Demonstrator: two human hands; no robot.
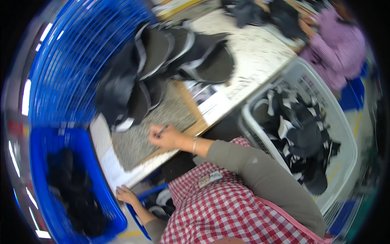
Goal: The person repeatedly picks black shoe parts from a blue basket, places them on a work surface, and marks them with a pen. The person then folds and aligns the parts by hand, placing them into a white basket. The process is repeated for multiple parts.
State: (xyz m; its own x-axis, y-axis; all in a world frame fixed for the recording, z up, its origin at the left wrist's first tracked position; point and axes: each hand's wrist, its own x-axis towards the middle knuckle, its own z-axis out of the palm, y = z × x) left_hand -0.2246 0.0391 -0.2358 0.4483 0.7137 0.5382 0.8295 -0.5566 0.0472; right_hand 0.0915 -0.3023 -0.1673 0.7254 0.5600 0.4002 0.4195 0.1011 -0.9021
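My right hand [164, 137] is closed around a slim dark pen [161, 131], held over a grey, rough-textured board [134, 148] with a wooden edge strip. At the table's near left corner, my left hand [126, 194] rests against the edge with its fingers extended, holding nothing I can see. Beyond the board lie several black curved fabric pieces [156, 49] with pale edges, blurred and overlapping. A few hang over the far part of the board. A printed sheet [211, 107] lies to the right of the wooden strip.
A tall blue slatted basket [61, 93] stands at the left, behind a blue bin [118, 221] of dark pieces. On the right is a pale grey crate [347, 138] filled with black and white pieces. A person in a purple top [337, 44] handles dark pieces across the white table [260, 53].
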